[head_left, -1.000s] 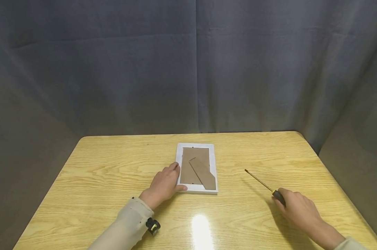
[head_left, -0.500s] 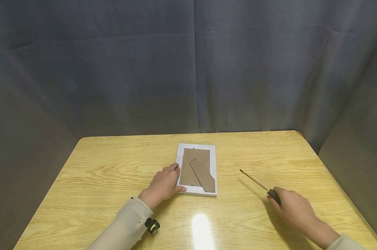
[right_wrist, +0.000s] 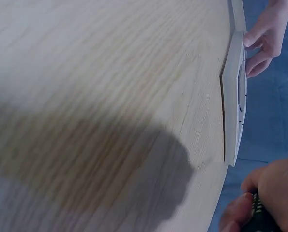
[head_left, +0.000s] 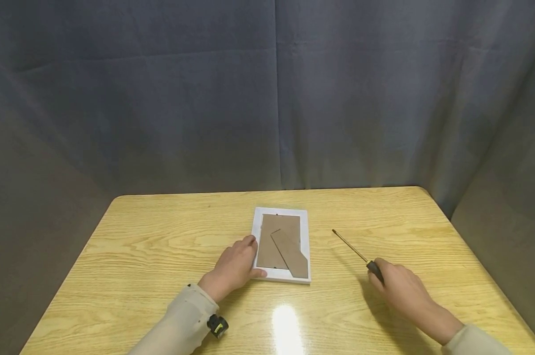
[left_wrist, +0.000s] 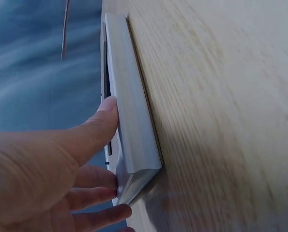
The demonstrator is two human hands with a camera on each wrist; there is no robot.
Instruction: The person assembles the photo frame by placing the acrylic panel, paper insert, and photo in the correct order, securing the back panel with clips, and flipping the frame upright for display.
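A white picture frame [head_left: 305, 231] lies face down on the table, its brown backing [head_left: 289, 222] and slanted stand flap [head_left: 294, 256] uppermost. My left hand [head_left: 232, 268] grips its near left corner; in the left wrist view the thumb of that hand [left_wrist: 47, 169] lies on the rim of the frame [left_wrist: 129, 106], with fingers round the adjoining side. To the right, my right hand [head_left: 402, 291] holds a screwdriver [head_left: 375, 272] by its dark handle above the table, the shaft pointing toward the frame without touching it. The right wrist view shows fingers curled round the handle [right_wrist: 260, 220].
The wood-grained table [head_left: 161, 231] has rounded far corners. Behind it hangs a grey-blue curtain [head_left: 205, 123], which also runs along both sides. A small black device [head_left: 217, 326] is at my left sleeve cuff.
My right hand has moved left with the screwdriver, bringing the tip closer to the frame. The frame and my left hand have shifted slightly toward the near table edge.
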